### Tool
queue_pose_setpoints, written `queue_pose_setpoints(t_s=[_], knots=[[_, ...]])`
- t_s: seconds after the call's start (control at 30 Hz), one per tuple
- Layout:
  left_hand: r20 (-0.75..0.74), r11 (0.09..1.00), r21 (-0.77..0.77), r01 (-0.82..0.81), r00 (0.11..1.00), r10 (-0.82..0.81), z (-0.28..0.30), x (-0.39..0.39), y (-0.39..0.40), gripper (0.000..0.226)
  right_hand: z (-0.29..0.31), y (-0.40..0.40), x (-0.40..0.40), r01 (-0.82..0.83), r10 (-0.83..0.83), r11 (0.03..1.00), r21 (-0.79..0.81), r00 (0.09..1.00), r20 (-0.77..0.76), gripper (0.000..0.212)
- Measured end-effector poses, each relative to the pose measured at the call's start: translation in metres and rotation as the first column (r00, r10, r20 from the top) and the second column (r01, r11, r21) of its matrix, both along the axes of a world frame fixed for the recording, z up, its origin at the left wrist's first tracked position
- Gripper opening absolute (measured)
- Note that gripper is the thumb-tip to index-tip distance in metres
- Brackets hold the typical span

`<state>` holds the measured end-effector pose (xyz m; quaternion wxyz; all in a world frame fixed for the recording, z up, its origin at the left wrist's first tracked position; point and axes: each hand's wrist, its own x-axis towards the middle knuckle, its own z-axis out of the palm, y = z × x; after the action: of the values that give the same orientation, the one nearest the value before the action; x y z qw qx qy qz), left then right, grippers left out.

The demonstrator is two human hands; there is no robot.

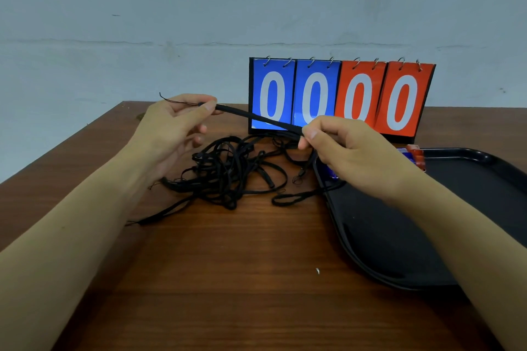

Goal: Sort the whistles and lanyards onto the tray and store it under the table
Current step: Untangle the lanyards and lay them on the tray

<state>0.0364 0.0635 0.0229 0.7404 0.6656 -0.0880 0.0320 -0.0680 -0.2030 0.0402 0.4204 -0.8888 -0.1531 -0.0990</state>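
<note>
Left hand [176, 120] pinches one end of a black lanyard [256, 117] between thumb and forefinger, a thin cord tail projecting beyond the pinch toward the wall; right hand [350, 151] pinches the same lanyard further along, so that the strap runs taut and slightly downward from left to right, raised above the desk [228, 279]. Below and between the hands lies a tangled heap of lanyards [228, 174], black, resting on the brown wooden desk surface; one loose loop of it reaches the near-left rim of the tray, and a single strand trails toward the left forearm. Black tray [399, 236] sits on the right part of the desk, partly covered by the right forearm; at its far edge, just behind the right hand, small blue and red objects show, possibly whistles [413, 155], though the hand hides most of them. Flip scoreboard [340, 98] stands upright at the back of the desk against a pale wall, two blue and two red cards each reading zero.
</note>
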Motion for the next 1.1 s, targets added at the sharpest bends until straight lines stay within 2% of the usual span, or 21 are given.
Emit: queue_pose_setpoints(t_s=[0.17, 0.27, 0.33, 0.5, 0.7, 0.83, 1.1], knots=[[-0.023, 0.999, 0.019, 0.042, 0.999, -0.042, -0.002, 0.0, -0.002, 0.012, -0.004, 0.0, -0.001, 0.038, -0.033, 0.994, -0.099, 0.998, 0.058, 0.017], [-0.01, 0.999, 0.001, 0.04, 0.999, -0.04, 0.0, -0.001, -0.004, 0.013, -0.003, 0.001, -0.001, 0.042, -0.029, 0.992, -0.115, 0.993, 0.118, 0.025], [-0.009, 0.999, -0.006, 0.032, 0.999, -0.032, 0.0, -0.001, -0.003, 0.013, -0.001, 0.001, -0.002, 0.038, -0.026, 0.995, -0.095, 0.992, 0.127, 0.03], [-0.006, 0.999, -0.029, 0.032, 0.999, -0.032, -0.001, 0.001, -0.002, 0.014, -0.002, 0.002, -0.001, 0.033, -0.032, 0.999, -0.011, 0.995, 0.093, 0.018], [-0.014, 0.998, -0.041, 0.041, 0.999, -0.041, -0.005, 0.004, -0.003, 0.014, 0.002, 0.006, -0.007, -0.058, 0.054, 0.981, 0.184, 0.998, 0.029, 0.014], [-0.018, 0.998, -0.055, 0.019, 1.0, -0.02, -0.007, 0.011, 0.003, 0.013, 0.0, 0.004, -0.003, -0.057, 0.061, 0.98, 0.193, 0.998, -0.012, 0.029], [-0.043, 0.991, -0.089, -0.101, 0.994, 0.097, -0.013, 0.028, 0.027, 0.015, 0.002, -0.003, 0.0, 0.034, -0.027, 0.984, 0.173, 0.999, -0.041, 0.034]])
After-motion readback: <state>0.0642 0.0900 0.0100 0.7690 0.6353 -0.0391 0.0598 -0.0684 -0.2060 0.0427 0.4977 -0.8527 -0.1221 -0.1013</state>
